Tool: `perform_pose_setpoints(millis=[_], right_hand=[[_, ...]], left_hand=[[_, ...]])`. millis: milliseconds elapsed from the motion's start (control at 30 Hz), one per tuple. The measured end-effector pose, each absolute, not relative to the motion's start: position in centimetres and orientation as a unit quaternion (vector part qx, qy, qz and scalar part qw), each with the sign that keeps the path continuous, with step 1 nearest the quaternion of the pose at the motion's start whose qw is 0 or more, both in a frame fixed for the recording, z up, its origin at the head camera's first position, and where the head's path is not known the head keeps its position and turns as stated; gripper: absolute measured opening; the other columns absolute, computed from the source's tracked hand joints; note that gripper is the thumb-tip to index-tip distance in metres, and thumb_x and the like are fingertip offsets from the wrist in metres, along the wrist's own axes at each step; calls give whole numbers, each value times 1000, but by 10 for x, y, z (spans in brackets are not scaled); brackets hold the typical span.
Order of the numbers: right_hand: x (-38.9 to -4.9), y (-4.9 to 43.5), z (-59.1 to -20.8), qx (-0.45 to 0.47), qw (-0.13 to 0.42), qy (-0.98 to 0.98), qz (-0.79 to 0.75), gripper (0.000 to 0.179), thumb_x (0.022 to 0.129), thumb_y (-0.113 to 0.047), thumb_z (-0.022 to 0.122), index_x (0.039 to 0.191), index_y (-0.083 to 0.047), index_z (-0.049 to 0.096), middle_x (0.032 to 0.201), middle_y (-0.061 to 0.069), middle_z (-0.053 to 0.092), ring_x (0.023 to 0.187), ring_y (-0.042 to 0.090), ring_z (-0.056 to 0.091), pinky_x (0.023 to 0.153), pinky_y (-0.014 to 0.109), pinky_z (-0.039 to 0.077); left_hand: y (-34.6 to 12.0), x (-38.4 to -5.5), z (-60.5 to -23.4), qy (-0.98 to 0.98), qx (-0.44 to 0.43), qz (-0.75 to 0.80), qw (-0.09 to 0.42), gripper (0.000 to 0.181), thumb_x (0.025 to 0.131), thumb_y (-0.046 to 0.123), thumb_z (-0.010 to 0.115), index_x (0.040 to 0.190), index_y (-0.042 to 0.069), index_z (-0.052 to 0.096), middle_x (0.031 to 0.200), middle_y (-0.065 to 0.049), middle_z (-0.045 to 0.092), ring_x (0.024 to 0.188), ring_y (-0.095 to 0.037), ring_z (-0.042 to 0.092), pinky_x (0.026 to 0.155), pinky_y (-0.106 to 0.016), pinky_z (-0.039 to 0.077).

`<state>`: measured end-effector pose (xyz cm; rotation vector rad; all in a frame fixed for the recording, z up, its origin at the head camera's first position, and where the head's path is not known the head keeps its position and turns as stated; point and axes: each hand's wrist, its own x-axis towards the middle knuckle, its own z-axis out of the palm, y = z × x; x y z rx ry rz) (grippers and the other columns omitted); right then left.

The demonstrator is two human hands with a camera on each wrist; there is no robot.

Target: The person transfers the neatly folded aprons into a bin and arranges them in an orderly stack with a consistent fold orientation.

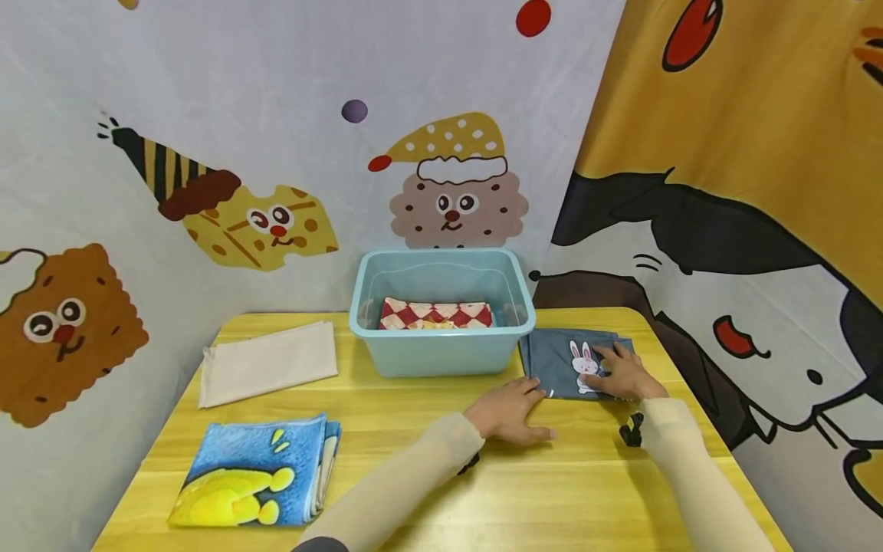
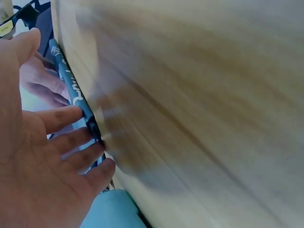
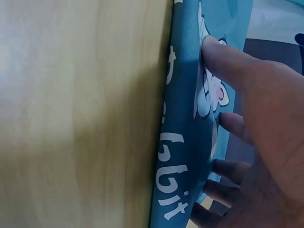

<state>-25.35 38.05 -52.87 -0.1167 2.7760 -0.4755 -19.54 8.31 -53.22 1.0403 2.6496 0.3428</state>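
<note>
A folded grey-blue cloth (image 1: 552, 353) with a white rabbit print (image 1: 584, 366) lies flat at the table's right rear. My right hand (image 1: 624, 374) rests on its right part, fingers spread over the top. In the right wrist view the thumb and fingertips of that hand (image 3: 270, 114) touch the cloth, and white lettering runs along its folded front edge (image 3: 171, 180). At the cloth's near left corner are the fingertips of my left hand (image 1: 507, 410), palm down with fingers extended. The left wrist view shows those straight fingers (image 2: 69, 118) right at the cloth's edge.
A light-blue plastic bin (image 1: 441, 356) stands at the back, left of the grey-blue cloth, with a red-and-white checked cloth (image 1: 407, 314) inside. On the table's left lie a folded cream cloth (image 1: 269, 364) and a folded blue-and-yellow cloth (image 1: 255, 468). Printed curtains (image 1: 276, 92) hang behind the table.
</note>
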Motion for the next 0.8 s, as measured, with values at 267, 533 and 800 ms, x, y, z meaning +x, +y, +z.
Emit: perform_pose_setpoints(millis=[267,533,800], right_hand=[[-237,378,-526,-48,142,974,-167,96,91,-57,71,157,0,33,159,45,11,142,69,14,106,83,28],[-223,369,-529,-50,131,977,-162,93,92,-58,70,158,-3,34,160,43,12,141,69,15,105,82,31],[-206,367,-532,-51,108,981,-155,92,91,-56,71,155,0,37,158,45,16,140,71,19,104,82,32]], left_hand=[[80,-184,-531,915,366,108,133,88,91,81,45,159,25,39,169,3,29,156,-16,30,123,-32,36],[72,-171,-531,913,367,117,132,90,90,82,48,160,25,38,170,3,28,157,-16,28,122,-35,38],[67,-162,-534,909,378,118,132,91,89,82,48,160,25,38,171,3,26,158,-17,26,123,-33,36]])
